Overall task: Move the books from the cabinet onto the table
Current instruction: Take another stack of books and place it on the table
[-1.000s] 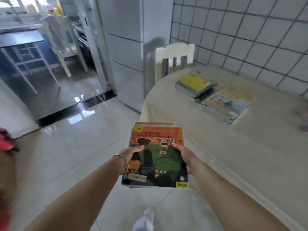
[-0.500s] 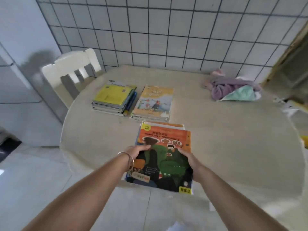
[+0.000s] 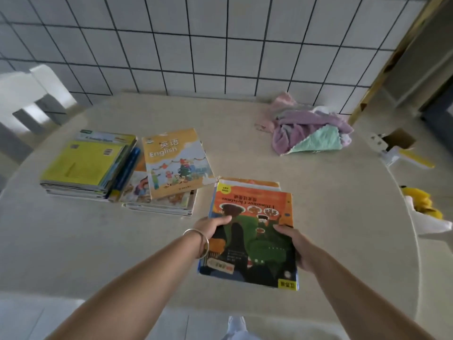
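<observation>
Head view: both hands grip a book stack point(image 3: 250, 231) beside two stacks, cloths point(image 3: 311, 128) beyond.

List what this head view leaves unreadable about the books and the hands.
- Held stack of books: lower titles hidden by the top cover.
- Whether the held stack touches the table: not decidable.
- Left hand and right hand: fingers hidden under the stack.
- Yellow-topped pile: lower covers hidden, print too small.
- Cabinet: outside the frame.

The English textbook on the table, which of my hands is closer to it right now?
Left. Your left hand grips the held book stack's left edge, just below and right of the English textbook. Your right hand grips the far edge, farther right.
</observation>
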